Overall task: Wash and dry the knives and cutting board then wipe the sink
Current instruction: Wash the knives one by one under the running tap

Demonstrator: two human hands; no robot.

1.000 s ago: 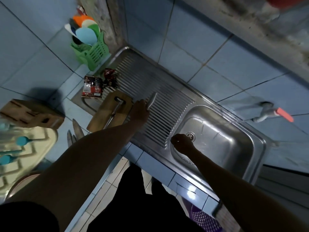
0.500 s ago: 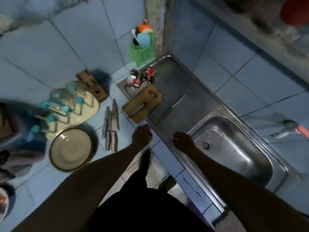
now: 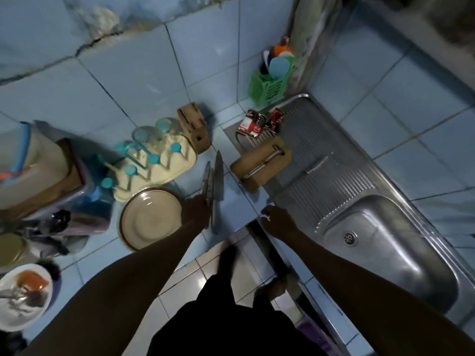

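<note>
Head view, looking down over a blue-tiled counter [image 3: 159, 80]. Nearest: left hand [image 3: 196, 213] at the handle ends of three knives [image 3: 214, 181] lying side by side on the tiles — fingers over the handles, grip not readable in the dim light, so cannot tell whether closed on one. Right hand [image 3: 279, 222] at the counter's front edge, just beside the sink's [image 3: 401, 255] near-left corner, fingers loosely curled, holding nothing visible. Round tan plate [image 3: 150, 218] just left of the left hand. White plate with orange food [image 3: 23, 295] at the far lower left.

Further out: cutting board [image 3: 261, 163] lying tilted across the left end of the ribbed drainboard [image 3: 331, 181], a metal utensil [image 3: 264, 164] across its top. One more knife [image 3: 314, 167] flat on the drainboard ridges, right of the board, apart from it. Basin dry-looking, drain visible.

Beyond the knives — cream drying rack [image 3: 156, 163] with teal pegs and upturned glasses, wooden knife block [image 3: 195, 131] behind it. Red packets [image 3: 259, 123] at the drainboard's far end. Farthest, green caddy [image 3: 270, 86] with coloured utensils in the wall corner.
</note>
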